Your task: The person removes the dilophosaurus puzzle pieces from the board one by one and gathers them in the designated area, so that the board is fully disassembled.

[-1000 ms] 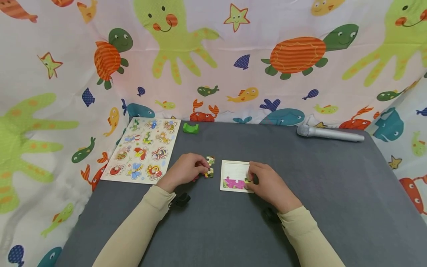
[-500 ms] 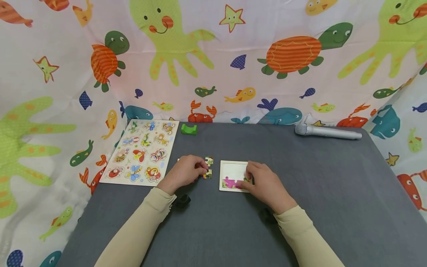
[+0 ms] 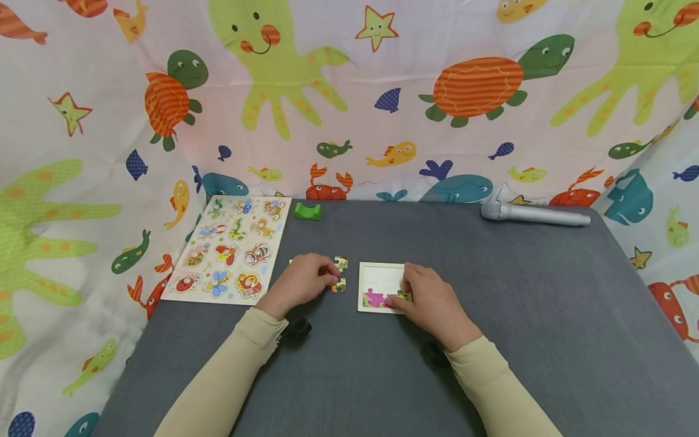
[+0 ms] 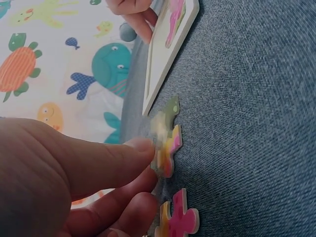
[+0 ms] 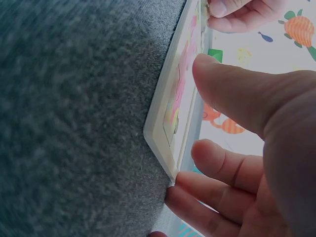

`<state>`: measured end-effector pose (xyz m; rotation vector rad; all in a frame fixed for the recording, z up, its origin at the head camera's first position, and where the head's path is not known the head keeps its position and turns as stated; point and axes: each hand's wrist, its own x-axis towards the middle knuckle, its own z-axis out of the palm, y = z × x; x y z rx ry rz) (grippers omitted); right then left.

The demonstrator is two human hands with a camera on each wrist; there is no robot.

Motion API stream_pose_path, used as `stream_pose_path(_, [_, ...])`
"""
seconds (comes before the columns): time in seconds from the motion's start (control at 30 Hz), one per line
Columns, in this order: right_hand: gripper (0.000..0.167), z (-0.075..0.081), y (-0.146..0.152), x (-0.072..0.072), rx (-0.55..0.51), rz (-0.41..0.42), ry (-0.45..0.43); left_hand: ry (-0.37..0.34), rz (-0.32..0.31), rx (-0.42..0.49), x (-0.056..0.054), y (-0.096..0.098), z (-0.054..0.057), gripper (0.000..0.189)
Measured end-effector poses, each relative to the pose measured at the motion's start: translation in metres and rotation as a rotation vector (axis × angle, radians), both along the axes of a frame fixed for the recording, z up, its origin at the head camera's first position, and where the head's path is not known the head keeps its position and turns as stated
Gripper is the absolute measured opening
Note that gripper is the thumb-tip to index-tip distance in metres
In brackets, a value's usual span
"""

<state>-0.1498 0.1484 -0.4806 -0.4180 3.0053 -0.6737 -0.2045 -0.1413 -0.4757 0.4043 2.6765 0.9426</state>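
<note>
My left hand [image 3: 306,279] pinches a small puzzle piece [image 4: 160,127] between thumb and fingers, blurred in the left wrist view. Close beside it lie loose puzzle pieces [image 3: 341,263], and a pink and yellow piece [image 4: 183,219] sits just below the fingers. To the right is a pale puzzle tray [image 3: 382,275], its lower part filled with joined pink and green pieces [image 3: 377,299]. Over the tray's right side lies my right hand [image 3: 437,303]; its thumb reaches above the joined pieces, and its loosely bent fingers are at the right edge.
A board of insect pictures [image 3: 232,246] lies at the left. Behind the hands stands a small green block [image 3: 308,212]. A silver toy microphone [image 3: 537,214] rests at the back right. A sea-animal curtain [image 3: 338,79] borders the grey table [image 3: 349,376].
My right thumb has moved left over the joined pieces in the tray, from near the lower right corner. The left hand stays almost in place by the loose pieces.
</note>
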Motion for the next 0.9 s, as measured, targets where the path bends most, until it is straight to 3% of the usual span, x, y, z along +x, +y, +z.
stream_pose_path(0.23, [0.044, -0.001, 0.002, 0.000, 0.001, 0.003, 0.012, 0.051, -0.022, 0.001, 0.005, 0.006, 0.004, 0.008])
stream_pose_path(0.53, [0.044, -0.002, 0.001, 0.000, 0.009, 0.002, 0.044, 0.172, -0.168, -0.038, 0.012, 0.028, 0.006, 0.010])
stream_pose_path(0.77, [0.045, -0.003, 0.001, 0.000, 0.011, -0.006, 0.045, 0.149, -0.252, -0.068, 0.008, 0.049, 0.013, 0.014])
stream_pose_path(0.9, [0.046, -0.003, 0.000, 0.001, 0.011, -0.001, 0.058, 0.138, -0.264, -0.096, 0.006, 0.056, 0.017, 0.015])
